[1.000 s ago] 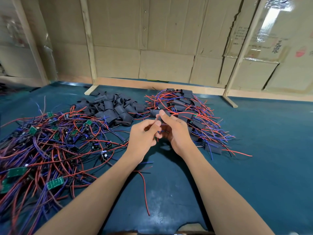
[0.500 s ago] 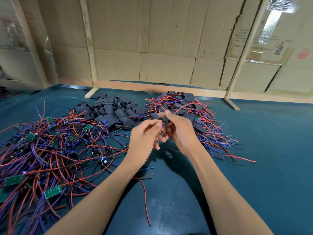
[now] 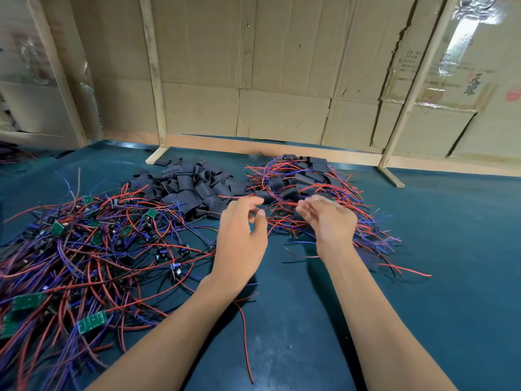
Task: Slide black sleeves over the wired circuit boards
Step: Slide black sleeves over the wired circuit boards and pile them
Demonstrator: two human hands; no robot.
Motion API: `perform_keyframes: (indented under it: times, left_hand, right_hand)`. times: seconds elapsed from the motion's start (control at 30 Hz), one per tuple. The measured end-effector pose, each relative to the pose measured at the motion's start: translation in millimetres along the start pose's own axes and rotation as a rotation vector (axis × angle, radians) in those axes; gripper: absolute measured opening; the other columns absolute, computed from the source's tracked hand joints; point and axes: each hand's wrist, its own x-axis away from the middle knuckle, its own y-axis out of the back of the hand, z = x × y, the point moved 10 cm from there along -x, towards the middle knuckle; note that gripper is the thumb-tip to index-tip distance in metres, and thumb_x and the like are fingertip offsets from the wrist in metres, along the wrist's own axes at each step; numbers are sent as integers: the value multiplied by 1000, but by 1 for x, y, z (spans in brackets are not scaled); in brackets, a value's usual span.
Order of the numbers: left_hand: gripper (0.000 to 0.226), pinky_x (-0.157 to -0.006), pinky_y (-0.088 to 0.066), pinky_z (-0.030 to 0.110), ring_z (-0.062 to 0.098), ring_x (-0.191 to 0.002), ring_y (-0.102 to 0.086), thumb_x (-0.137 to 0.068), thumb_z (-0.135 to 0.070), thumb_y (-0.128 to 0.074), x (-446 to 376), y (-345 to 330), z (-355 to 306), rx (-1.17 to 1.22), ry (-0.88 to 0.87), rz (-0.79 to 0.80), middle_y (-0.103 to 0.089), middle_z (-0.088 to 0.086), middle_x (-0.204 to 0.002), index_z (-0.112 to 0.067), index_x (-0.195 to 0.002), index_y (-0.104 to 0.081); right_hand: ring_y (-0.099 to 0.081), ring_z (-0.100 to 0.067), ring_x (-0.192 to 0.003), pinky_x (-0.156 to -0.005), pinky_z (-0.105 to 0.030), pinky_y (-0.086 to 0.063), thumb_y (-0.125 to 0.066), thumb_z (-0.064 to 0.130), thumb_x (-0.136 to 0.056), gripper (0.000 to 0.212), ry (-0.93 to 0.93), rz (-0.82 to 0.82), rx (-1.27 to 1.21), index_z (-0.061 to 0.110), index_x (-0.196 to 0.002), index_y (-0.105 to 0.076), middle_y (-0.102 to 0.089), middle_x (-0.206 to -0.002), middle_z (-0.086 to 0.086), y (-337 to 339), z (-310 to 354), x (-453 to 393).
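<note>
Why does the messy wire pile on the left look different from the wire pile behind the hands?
The left pile shows bare green circuit boards; in the far pile the boards sit inside black sleeves. The left pile is bigger and spreads to the picture's edge; the far pile is smaller and tighter. The left hand and right hand hover open near the far pile. Both piles have red and blue wires on the blue table.

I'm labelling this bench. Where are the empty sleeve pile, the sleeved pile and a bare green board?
empty sleeve pile [image 3: 194, 187], head view, pile's middle.
sleeved pile [image 3: 307, 179], head view, a sleeve near the middle.
bare green board [image 3: 92, 322], head view, board's face.
</note>
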Motion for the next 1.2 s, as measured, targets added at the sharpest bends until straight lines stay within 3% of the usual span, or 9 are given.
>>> perform_keyframes:
  times: [0.13, 0.3, 0.47, 0.6, 0.73, 0.87, 1.03, 1.1, 1.2]
  left_hand:
    - [32, -104, -36, 41, 32, -116, -48, -94, -13, -56, -40, -10, 7, -378, 38, 173, -54, 8, -121, -15, -126, -59]
    - [52, -103, -36, 49, 40, -128, -33, -92, -23, -58, -96, -16, 29, -987, 92, 558, -38, 16, -136, -15, -141, -45]
    - [42, -101, -43, 51, 41, -126, -39, -95, -12, -48, -84, -9, 72, -1284, 138, 858, -40, 15, -132, -9, -137, -47]
    - [33, -88, -45, 45, 37, -116, -47, -95, -8, -50, -83, -13, 69, -1337, -8, 882, -40, 15, -125, -5, -128, -54]
    - [35, -91, -40, 42, 34, -123, -36, -95, -6, -51, -84, -7, 73, -1525, -86, 899, -38, 15, -131, -11, -129, -55]
    - [33, -98, -39, 41, 32, -125, -39, -97, -17, -56, -95, -3, 63, -1567, -232, 840, -45, 11, -134, -15, -130, -57]
    - [25, -91, -42, 39, 28, -115, -55, -98, -26, -47, -99, -2, 40, -1448, -413, 756, -64, 5, -119, -16, -114, -64]
    - [25, -86, -43, 39, 31, -111, -59, -98, -23, -44, -100, 3, 33, -1355, -407, 720, -65, 9, -118, -12, -112, -61]
    - [19, -83, -46, 42, 35, -104, -61, -98, -19, -42, -102, 16, 30, -1162, -293, 712, -63, 16, -115, -7, -105, -55]
  right_hand:
    - [-63, -18, -47, -39, -27, -49, -69, 14, -95, 17, 163, -34, 339, 4, -82, -66, -66, -59, -5, 1, 9, 5]
    - [-56, 5, -59, -63, -16, -38, -69, 30, -93, 21, 569, 36, 841, 17, -77, -69, -63, -63, 11, -28, 22, 32]
    - [-51, 5, -53, -59, -18, -36, -67, 31, -96, 18, 562, 249, 1023, 18, -83, -67, -56, -57, 16, -46, -10, 43]
    - [-52, -3, -55, -62, -28, -38, -65, 33, -97, 19, 562, 285, 1063, 18, -85, -66, -53, -55, 15, -51, -16, 46]
    - [-65, -23, -68, -71, -38, -52, -63, 35, -97, 20, 557, 338, 1080, 19, -86, -64, -66, -64, 6, -55, -19, 52]
    - [-64, -22, -66, -69, -40, -53, -63, 36, -98, 20, 561, 342, 1095, 21, -84, -63, -66, -62, 5, -56, -19, 53]
    - [-62, -16, -67, -71, -39, -53, -65, 33, -96, 15, 608, 406, 1102, 23, -85, -64, -64, -67, 12, -67, -18, 65]
    - [-59, -13, -71, -76, -38, -52, -69, 28, -93, 7, 703, 544, 1101, 21, -93, -71, -67, -81, 12, -86, -17, 84]
    - [-60, -13, -81, -86, -33, -50, -70, 25, -91, 23, 737, 911, 1142, 20, -113, -72, -68, -108, 9, -112, -35, 119]
